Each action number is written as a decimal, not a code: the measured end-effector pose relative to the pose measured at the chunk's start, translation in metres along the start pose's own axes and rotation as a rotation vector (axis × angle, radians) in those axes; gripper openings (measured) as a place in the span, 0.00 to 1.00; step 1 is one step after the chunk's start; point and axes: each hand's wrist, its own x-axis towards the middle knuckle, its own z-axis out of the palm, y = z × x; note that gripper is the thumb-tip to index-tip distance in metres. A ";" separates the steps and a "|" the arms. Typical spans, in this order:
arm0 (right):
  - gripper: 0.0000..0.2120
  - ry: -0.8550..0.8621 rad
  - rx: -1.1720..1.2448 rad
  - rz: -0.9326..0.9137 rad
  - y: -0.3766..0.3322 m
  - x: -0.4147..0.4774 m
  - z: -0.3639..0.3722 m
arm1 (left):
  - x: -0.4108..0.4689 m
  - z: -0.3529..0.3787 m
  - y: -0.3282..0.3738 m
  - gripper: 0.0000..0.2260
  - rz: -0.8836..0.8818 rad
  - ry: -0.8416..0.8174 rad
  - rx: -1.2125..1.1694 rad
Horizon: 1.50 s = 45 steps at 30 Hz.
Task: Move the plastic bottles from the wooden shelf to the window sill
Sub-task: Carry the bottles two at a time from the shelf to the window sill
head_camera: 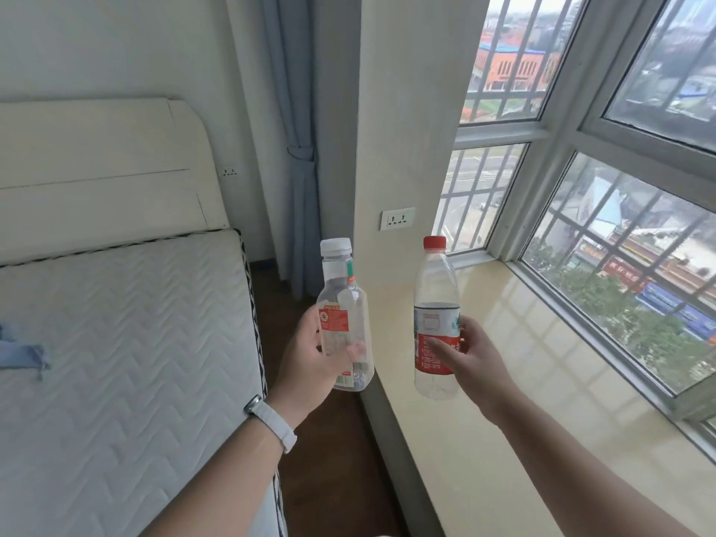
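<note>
My left hand [310, 354] grips a clear plastic bottle with a white cap [343, 300], held upright over the gap between the bed and the sill. My right hand [470, 358] grips a second clear bottle with a red cap and red label [436, 288], upright above the near-left part of the window sill [542, 366]. The cream, glossy sill runs along the barred window on the right. Both bottles look empty. No wooden shelf is in view.
A bare white mattress [124, 343] with a cream headboard fills the left. A narrow strip of dark wooden floor [329, 459] lies between bed and sill. A blue curtain [298, 149] hangs in the corner, and a wall socket [398, 219] sits above the sill's far end.
</note>
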 end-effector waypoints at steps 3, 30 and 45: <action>0.13 0.030 0.015 0.021 -0.001 0.021 0.009 | 0.023 -0.011 -0.006 0.27 -0.018 -0.028 0.019; 0.18 0.084 0.150 0.323 0.081 0.319 0.018 | 0.329 0.058 -0.110 0.33 -0.288 -0.125 0.240; 0.21 0.159 -0.002 0.436 0.157 0.411 -0.008 | 0.419 0.144 -0.214 0.34 -0.321 -0.205 0.261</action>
